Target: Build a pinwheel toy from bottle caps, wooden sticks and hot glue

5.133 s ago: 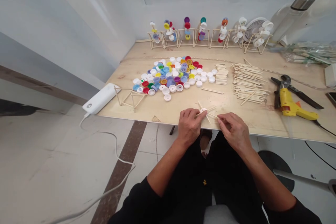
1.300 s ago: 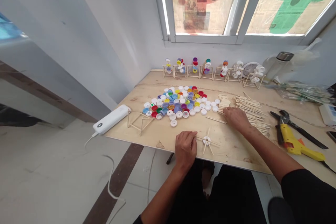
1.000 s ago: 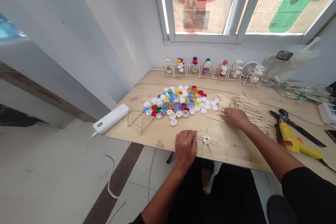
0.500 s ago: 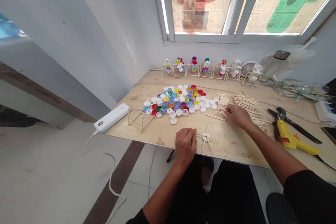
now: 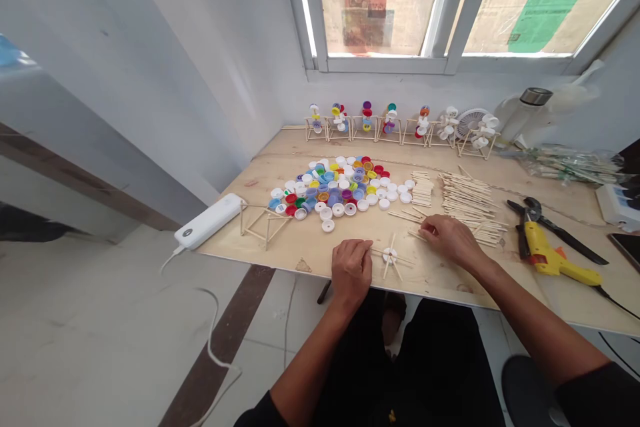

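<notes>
Near the front edge of the table, my left hand [image 5: 352, 270] is closed, its fingertips at the end of one stick of a spoked wheel. That wheel [image 5: 389, 255] is a white bottle cap with several thin wooden sticks radiating from it, lying on the tabletop. To its upper right, my right hand [image 5: 450, 239] pinches a thin wooden stick [image 5: 415, 234], low over the table. A few loose sticks [image 5: 403, 217] lie just left of those fingers. Behind the hand spread a pile of long sticks [image 5: 467, 197] and a bundle of short sticks [image 5: 422, 188].
Coloured bottle caps [image 5: 334, 197] are heaped mid-table. A stick frame [image 5: 263, 225] and white power bank [image 5: 210, 221] stand left. Cap-and-stick models [image 5: 367, 125] line the back. Pliers [image 5: 570, 233], a yellow glue gun [image 5: 550, 257] and a bottle [image 5: 529, 110] are right.
My right hand has moved slightly toward me, away from the short stick bundle, with a stick between its fingers. My left hand stays by the wheel. The view has shifted slightly.
</notes>
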Demonstrator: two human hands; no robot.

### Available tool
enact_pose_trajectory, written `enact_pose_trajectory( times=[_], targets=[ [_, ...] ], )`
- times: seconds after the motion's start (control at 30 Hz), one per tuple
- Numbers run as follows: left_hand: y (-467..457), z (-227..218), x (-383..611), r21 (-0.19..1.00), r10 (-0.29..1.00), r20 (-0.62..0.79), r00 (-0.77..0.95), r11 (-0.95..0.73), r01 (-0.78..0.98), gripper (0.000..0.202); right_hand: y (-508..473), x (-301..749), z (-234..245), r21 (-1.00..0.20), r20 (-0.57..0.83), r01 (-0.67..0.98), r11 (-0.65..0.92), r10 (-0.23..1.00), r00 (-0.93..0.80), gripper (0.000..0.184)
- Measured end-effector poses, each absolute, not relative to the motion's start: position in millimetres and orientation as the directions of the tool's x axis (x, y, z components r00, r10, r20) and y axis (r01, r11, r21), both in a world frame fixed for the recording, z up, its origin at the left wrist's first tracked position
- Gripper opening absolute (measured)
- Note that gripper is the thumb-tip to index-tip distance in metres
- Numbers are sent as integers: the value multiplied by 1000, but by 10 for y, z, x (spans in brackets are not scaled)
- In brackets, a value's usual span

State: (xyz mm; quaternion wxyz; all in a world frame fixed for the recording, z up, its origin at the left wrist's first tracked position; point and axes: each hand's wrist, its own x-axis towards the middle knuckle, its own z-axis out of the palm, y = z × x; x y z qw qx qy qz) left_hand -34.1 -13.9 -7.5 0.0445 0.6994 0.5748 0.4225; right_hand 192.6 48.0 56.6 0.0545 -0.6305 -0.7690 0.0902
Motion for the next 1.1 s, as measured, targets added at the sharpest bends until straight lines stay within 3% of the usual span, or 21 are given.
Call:
enact_pose_trajectory(
  times=[0.33, 0.6, 1.1],
  targets=[
    [-126, -104, -342, 534, 839, 544, -13, -334, 777, 23, 934, 1922, 557, -4, 52, 990, 139, 989, -138, 24],
    [-123, -101, -341, 532, 842, 540, -13, -329, 780, 22, 1061, 1830, 533, 153, 23, 971, 184, 982, -190, 26],
    [-131, -74, -336, 529, 837, 547, -13, -334, 780, 22, 1104, 1832, 516, 209, -37, 958, 195, 981, -191, 26]
  ],
)
